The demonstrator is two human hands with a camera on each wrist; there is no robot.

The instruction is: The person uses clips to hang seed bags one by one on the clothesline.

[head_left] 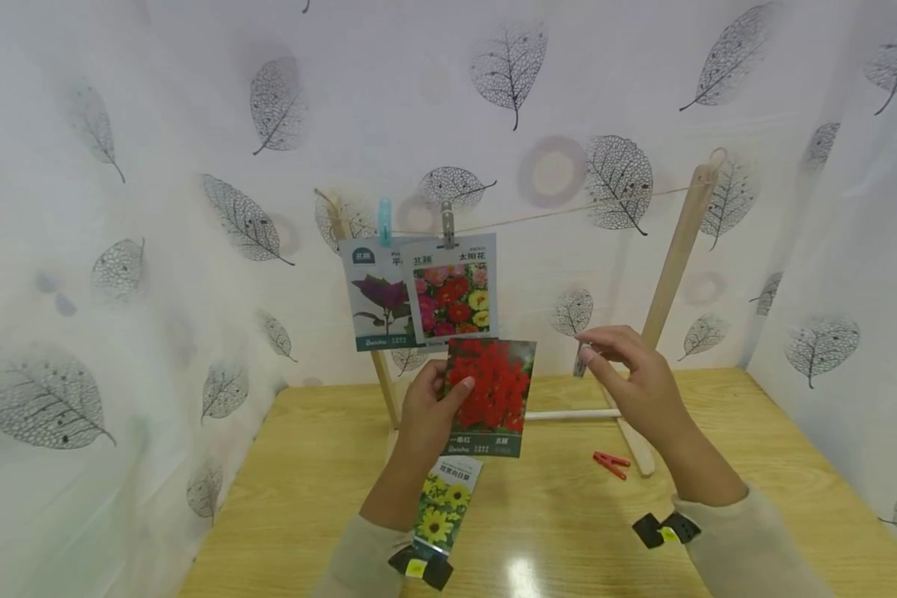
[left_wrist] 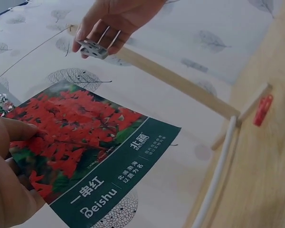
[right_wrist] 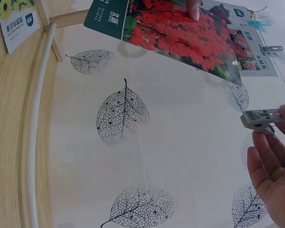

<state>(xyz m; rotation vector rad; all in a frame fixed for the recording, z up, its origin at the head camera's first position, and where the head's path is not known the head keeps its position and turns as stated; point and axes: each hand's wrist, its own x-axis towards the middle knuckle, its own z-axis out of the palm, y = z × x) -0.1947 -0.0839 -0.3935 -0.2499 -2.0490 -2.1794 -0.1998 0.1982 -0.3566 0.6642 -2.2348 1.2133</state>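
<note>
My left hand (head_left: 428, 409) pinches a seed packet with red flowers (head_left: 491, 394) by its left edge, thumb across the front. To the right, my right hand (head_left: 637, 371) holds a grey clothespin (right_wrist: 261, 118) between thumb and fingers, apart from the packet. Behind the red packet, two more seed packets hang from a string (head_left: 538, 218): one with a purple plant (head_left: 379, 303) under a blue clothespin (head_left: 384, 222), and one with mixed flowers (head_left: 452, 295) under a grey clothespin (head_left: 448, 224). The two hanging packets overlap.
A yellow-flower seed packet (head_left: 445, 507) lies on the wooden table (head_left: 568, 531), partly behind the left forearm. A red clothespin (head_left: 610, 464) lies near the foot of the right wooden post (head_left: 680, 249). A white rod (head_left: 568, 414) runs low between the posts. Leaf-print curtain surrounds the table.
</note>
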